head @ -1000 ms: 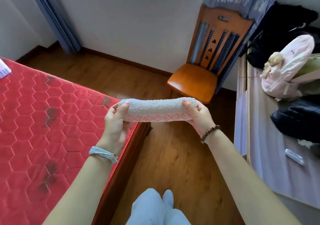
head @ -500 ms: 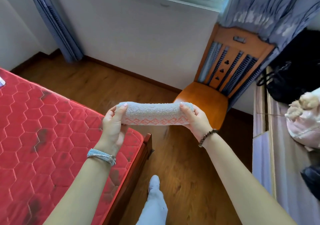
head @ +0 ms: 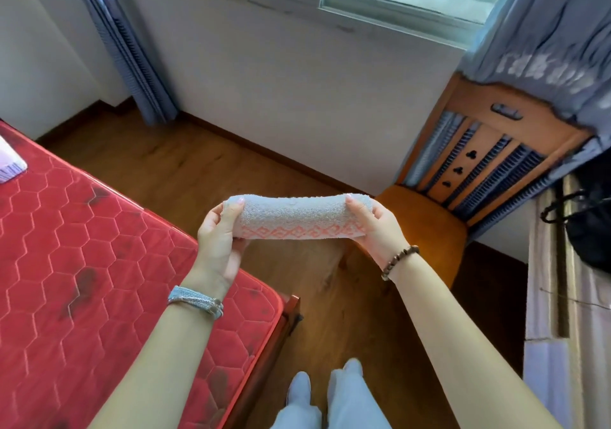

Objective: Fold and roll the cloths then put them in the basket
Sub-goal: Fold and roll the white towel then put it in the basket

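Note:
A rolled grey cloth (head: pixel 294 215) with an orange diamond band along its lower edge is held level in the air, above the wooden floor. My left hand (head: pixel 221 233) grips its left end, thumb on top. My right hand (head: pixel 377 226) grips its right end. The roll hangs just past the corner of the red mattress (head: pixel 82 263). No basket is in view.
A wooden chair (head: pixel 463 203) stands against the wall at the right, under a blue curtain (head: pixel 555 38). A draped table (head: pixel 568 346) with a black bag (head: pixel 591 220) fills the right edge. My legs (head: pixel 330 399) show at the bottom. A pale object (head: pixel 10 164) lies on the mattress.
The view has tilted up and swung left, bringing the window in and pushing the bags on the table out of sight. Both hands keep holding the rolled cloth the same way.

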`<state>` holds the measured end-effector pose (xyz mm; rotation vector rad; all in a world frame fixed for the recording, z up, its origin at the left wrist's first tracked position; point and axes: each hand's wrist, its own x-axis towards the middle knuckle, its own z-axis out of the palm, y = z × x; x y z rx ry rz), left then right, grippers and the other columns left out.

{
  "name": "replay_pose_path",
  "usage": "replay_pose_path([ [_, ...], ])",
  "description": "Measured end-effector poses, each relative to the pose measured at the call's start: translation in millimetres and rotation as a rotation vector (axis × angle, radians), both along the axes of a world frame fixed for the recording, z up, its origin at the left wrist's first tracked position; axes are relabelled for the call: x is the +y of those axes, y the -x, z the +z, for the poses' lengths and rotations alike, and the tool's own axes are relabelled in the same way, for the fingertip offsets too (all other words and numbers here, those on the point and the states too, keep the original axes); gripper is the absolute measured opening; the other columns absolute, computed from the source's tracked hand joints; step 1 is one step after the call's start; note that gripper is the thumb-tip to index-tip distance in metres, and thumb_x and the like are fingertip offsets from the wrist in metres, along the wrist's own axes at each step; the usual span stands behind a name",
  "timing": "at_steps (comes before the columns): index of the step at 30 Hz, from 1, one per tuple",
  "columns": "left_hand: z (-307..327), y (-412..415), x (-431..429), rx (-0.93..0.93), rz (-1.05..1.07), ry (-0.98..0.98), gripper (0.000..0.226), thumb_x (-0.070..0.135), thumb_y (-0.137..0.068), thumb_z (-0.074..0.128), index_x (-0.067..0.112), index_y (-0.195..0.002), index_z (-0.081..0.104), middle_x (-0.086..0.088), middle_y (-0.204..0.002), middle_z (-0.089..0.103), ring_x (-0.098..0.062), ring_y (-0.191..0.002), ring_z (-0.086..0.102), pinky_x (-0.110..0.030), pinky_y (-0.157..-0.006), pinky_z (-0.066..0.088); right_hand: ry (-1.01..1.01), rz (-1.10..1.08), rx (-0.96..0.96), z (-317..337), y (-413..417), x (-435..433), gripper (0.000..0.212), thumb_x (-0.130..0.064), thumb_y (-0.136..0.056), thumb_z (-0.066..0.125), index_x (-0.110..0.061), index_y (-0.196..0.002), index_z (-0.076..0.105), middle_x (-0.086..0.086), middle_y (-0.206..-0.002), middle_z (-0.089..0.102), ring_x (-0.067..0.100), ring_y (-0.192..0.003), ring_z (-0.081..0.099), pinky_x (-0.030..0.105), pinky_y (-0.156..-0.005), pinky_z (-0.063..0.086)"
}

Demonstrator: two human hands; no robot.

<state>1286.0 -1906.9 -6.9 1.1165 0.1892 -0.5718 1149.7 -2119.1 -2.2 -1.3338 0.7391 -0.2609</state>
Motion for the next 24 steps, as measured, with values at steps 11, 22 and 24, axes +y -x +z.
replay_pose_path([
  [11,-7.0,-66.8,-86.1,-0.004,0.192,-0.005,0.067,0.026,-0.074,0.077,0.002,-0.132,0.051,-0.018,-0.121,0.061,-0.029,-0.11,0.061,-0.048,-0.095,0.052,-0.028,0.139,-0.016,-5.9,-110.0,-105.2,0.039,-0.04,-0.086,0.069,-0.015,-0.115,0.064,0.005,-0.111,0.07,0.017,-0.103,0.069,0.042,-0.093,0.056],
  [22,-8.3,-114.8,-163.0,0.011,0.439,0.03,0.038,0.017,-0.087,0.072,0.008,-0.12,0.055,-0.015,-0.117,0.06,-0.026,-0.109,0.06,-0.043,-0.089,0.057,-0.041,0.38,-0.048,4.7,-213.6,-198.0,0.058,-0.047,-0.075,0.076,-0.01,-0.119,0.065,0.01,-0.114,0.071,0.023,-0.106,0.069,0.048,-0.093,0.055],
  [24,-9.2,-118.1,-167.3,0.031,0.49,0.022,0.025,0.014,-0.091,0.067,0.012,-0.113,0.054,-0.012,-0.113,0.061,-0.024,-0.106,0.061,-0.041,-0.088,0.057,-0.031,0.407,-0.034,2.3,-230.2,-200.9,0.06,-0.048,-0.074,0.077,-0.011,-0.118,0.065,0.009,-0.114,0.071,0.022,-0.106,0.069,0.048,-0.093,0.056],
])
